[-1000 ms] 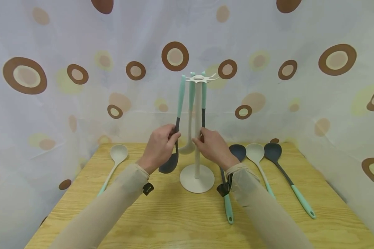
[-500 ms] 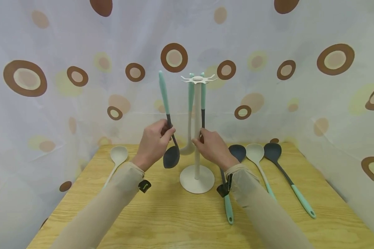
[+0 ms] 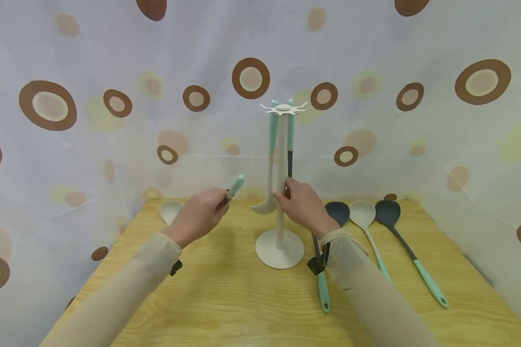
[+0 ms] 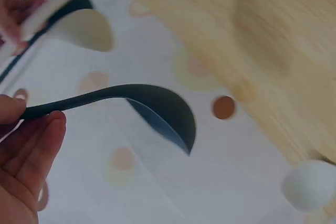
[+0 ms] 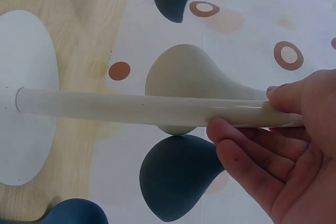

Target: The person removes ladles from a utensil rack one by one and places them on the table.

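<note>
Left hand (image 3: 199, 214) pinches a dark, mint-handled, plastic-looking ladle (image 4: 163, 103), just swung toward the left edge of the yellow wooden tabletop (image 3: 217, 308), seemingly unhooked from the white, round-based stand (image 3: 267, 253) that the right hand (image 3: 301, 202) grips; a cream ladle (image 3: 266, 207) and a dark utensil (image 3: 290, 132) hang beyond.

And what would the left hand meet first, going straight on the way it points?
Beyond the dark ladle it holds, the left hand would likely meet the pale hanging ladle first, though depth is unclear and it might miss.
</note>
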Demonstrator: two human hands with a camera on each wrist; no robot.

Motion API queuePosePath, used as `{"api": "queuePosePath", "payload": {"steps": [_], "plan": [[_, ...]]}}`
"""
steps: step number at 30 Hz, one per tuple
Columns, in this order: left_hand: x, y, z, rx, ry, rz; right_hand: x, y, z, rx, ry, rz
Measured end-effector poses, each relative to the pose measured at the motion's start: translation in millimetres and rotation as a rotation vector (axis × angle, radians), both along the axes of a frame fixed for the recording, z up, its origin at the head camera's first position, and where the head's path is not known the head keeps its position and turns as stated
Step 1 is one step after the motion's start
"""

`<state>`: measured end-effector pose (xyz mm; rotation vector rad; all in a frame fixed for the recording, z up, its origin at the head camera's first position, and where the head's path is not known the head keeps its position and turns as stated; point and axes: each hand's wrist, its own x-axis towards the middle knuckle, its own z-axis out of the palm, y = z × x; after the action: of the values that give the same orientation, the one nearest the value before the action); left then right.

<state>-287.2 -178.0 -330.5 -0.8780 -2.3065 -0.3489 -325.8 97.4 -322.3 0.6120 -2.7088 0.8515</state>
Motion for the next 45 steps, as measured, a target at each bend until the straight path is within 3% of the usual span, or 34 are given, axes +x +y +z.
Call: {"api": "queuePosePath", "payload": {"steps": [3,7,16,25,31,38,45], "plan": [[0.0,-14.5,-14.2,-0.126,0.027,-0.009,0.5,1,0.7,-0.007,-0.001,0.01],[-1.1,-31.1,-30.5,-0.253,0.015,-0.005,0.3,1,-0.5,-0.01,-0.004,0.016],[-10.8,-58.2,-51.9,-0.38,0.036,0.025,0.2,1,-2.1,-0.005,0.012,0.011],[-12.1,-74.0,-79.9,-0.553,0.07,0.028,0.5,1,-3.1,-0.01,-0.006,0.016],[-13.7,-77.5,-85.8,-0.57,0.029,0.064,-1.0,0,-3.0,-0.009,0.007,0.011],[-13.7,-86.3,-92.2,-0.659,-0.067,0.144,-1.4,0,-2.7,-0.004,0.01,0.013],[-13.5,-90.1,-94.9,-0.732,-0.091,0.161,-0.2,0,-3.4,-0.005,0.013,0.008]]}}
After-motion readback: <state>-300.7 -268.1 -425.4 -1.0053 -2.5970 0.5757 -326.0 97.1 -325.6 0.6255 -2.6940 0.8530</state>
